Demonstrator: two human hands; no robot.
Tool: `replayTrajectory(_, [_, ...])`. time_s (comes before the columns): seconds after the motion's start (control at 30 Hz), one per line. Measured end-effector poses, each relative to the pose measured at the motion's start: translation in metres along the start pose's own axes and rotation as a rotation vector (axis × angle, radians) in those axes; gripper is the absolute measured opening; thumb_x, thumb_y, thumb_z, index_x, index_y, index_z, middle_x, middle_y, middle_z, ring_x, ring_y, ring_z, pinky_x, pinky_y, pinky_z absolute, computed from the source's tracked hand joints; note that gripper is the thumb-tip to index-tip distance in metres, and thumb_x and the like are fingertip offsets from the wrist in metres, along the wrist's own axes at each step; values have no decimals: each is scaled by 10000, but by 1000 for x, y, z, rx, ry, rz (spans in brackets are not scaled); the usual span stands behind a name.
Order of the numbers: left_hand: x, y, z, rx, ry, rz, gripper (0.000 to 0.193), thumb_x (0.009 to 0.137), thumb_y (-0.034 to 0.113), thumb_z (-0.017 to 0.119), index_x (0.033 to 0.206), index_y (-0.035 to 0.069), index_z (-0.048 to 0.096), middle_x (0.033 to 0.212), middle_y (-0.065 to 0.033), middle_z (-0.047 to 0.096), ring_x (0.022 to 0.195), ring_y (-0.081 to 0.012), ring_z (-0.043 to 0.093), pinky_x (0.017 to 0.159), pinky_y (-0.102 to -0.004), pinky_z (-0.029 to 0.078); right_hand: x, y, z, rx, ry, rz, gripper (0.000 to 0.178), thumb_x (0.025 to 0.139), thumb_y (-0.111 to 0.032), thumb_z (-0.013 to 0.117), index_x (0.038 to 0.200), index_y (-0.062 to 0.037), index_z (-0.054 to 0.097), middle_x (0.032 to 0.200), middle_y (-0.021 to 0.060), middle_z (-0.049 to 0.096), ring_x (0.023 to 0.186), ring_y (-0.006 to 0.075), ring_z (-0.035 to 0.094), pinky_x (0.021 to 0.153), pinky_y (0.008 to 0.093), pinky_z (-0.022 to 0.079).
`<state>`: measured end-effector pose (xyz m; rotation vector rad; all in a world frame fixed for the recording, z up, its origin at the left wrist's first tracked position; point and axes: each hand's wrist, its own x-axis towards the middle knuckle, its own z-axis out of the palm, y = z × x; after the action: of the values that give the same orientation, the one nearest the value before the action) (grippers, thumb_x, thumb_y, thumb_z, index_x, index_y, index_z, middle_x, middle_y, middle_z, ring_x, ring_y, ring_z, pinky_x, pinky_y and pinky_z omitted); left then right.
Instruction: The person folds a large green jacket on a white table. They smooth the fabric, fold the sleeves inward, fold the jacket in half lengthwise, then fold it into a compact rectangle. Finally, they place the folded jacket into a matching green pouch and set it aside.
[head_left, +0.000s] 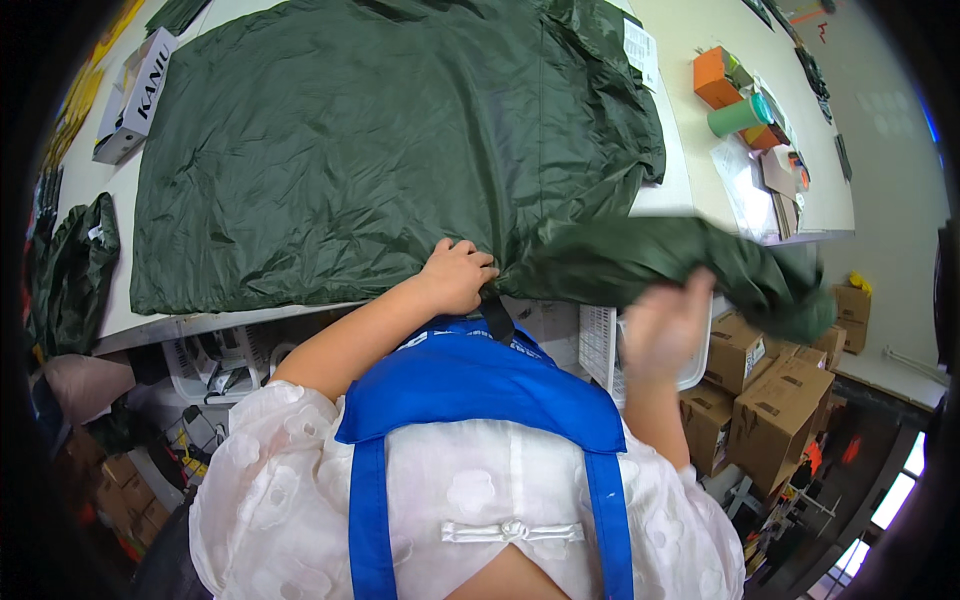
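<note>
A large dark green piece of thin, shiny fabric lies spread and wrinkled over the white table. It narrows into gathered folds at its front right, and a long loose part stretches off to the right, its far end past the table edge and blurred. My left hand is at the gathered spot by the front edge, fingers bent and closed on the cloth. My right hand, smeared by motion, is raised against the underside of the loose part; whether it grips the cloth does not show.
A white and grey box stands at the table's left, near a smaller dark green bundle. On the right are an orange box and a green roll. White plastic baskets sit below the table; cardboard boxes are stacked at right.
</note>
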<state>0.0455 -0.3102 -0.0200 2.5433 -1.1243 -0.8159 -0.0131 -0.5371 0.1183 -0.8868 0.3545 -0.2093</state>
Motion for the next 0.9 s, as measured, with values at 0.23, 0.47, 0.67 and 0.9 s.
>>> replayTrajectory(0.23, [3,-9,43,-995,299,-103,679,828,395,660,1352,19,447,1356,-147,477,1197,-252,477,1009,-343,366,53,62,109,-1084,-1391,-412,607,834,-189,663,1380,-92,416,1459,150,354,1381,325,285,1123,432,241])
replayTrajectory(0.47, [-10,5,52,-1972,531,-498,529,832,350,699,1074,-111,608,1145,-123,597,1022,-163,526,882,-282,411,243,55,-116,-1787,-201,-599,417,830,-115,624,1226,-39,517,1262,179,537,1253,359,442,1039,401,351])
replayTrajectory(0.67, [-39,3,58,-1657,437,-410,509,905,228,601,1296,-67,464,1320,-137,503,1201,-202,453,1024,-316,333,317,43,-172,-1471,-382,-492,185,876,-210,547,943,-89,669,1004,122,650,997,316,574,922,421,419])
replayTrajectory(0.9, [-54,-5,54,-1027,-71,-139,548,932,345,547,1334,-12,441,1342,-222,478,1261,-321,439,1060,-348,309,298,70,-95,-2497,-248,-549,277,763,-212,583,1009,-87,614,1031,123,623,997,329,558,916,452,387])
